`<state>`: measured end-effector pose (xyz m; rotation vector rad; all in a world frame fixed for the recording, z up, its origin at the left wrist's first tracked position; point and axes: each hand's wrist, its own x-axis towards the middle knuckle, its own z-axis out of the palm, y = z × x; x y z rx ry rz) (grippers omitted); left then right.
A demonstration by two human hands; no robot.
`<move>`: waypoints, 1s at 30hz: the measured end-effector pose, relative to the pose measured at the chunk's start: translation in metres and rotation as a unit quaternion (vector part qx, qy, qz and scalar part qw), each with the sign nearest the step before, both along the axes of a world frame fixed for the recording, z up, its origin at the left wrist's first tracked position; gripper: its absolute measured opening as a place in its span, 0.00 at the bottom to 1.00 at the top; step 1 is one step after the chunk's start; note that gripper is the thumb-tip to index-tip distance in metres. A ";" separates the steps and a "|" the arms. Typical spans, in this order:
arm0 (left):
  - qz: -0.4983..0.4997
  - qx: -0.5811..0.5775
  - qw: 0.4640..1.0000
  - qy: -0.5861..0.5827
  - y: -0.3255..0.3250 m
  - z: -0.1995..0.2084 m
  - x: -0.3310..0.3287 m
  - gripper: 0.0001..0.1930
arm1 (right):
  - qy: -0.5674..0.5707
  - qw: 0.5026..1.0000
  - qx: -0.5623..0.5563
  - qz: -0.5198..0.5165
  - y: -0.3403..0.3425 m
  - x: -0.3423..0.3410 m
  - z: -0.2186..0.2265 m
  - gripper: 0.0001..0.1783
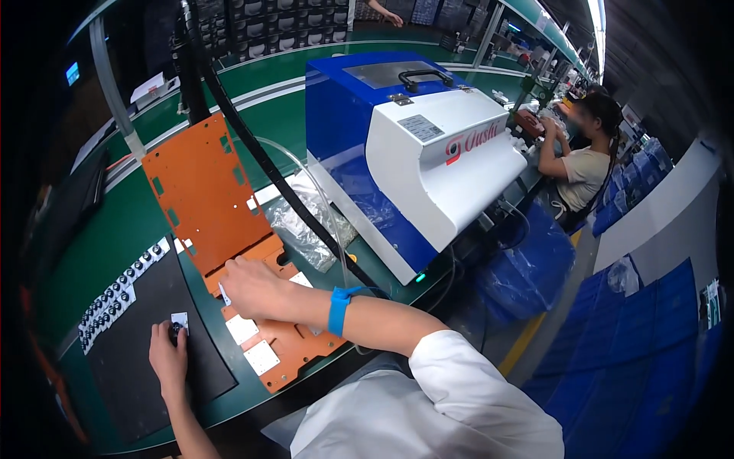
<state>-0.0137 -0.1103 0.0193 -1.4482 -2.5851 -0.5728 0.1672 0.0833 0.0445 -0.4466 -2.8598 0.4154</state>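
My left hand (pixel 167 353) is over the black mat, its fingers closed around a small white board (pixel 180 317) with a dark round part on it. My right hand (pixel 258 289), a blue band on its wrist, reaches over the lower orange fixture plate (pixel 294 342). Its fingers are bent down at the plate's left edge, closed on a small white piece (pixel 224 294) of which only a sliver shows. Square white boards (pixel 261 357) lie in the fixture beside and below this hand. The orange upper plate (pixel 200 183) stands raised behind it.
Rows of small white boards with black parts (pixel 122 294) lie along the black mat (pixel 138 382). A blue and white machine (pixel 428 168) stands to the right, with a black hose (pixel 267 164) and clear plastic bags (pixel 306 226) beside it. A co-worker (pixel 585 157) sits farther right.
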 end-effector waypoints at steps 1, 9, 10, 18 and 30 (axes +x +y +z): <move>0.015 -0.007 1.000 -0.005 -0.004 0.002 -0.001 0.12 | 0.007 1.000 0.010 0.007 -0.001 -0.004 -0.002 0.09; -0.019 0.030 0.999 0.027 0.008 0.017 -0.050 0.18 | -0.012 0.986 -0.130 -0.099 0.006 0.010 0.019 0.16; -0.035 0.076 0.995 0.057 0.008 0.009 -0.068 0.15 | 0.019 0.996 -0.063 -0.052 0.006 0.014 0.022 0.15; -0.004 0.017 0.994 0.110 -0.012 0.004 -0.130 0.14 | 0.004 0.998 -0.013 -0.067 -0.005 0.009 0.026 0.16; 0.042 -0.014 0.992 0.117 0.019 -0.009 -0.158 0.19 | -0.006 0.995 -0.018 -0.098 -0.008 -0.001 0.021 0.16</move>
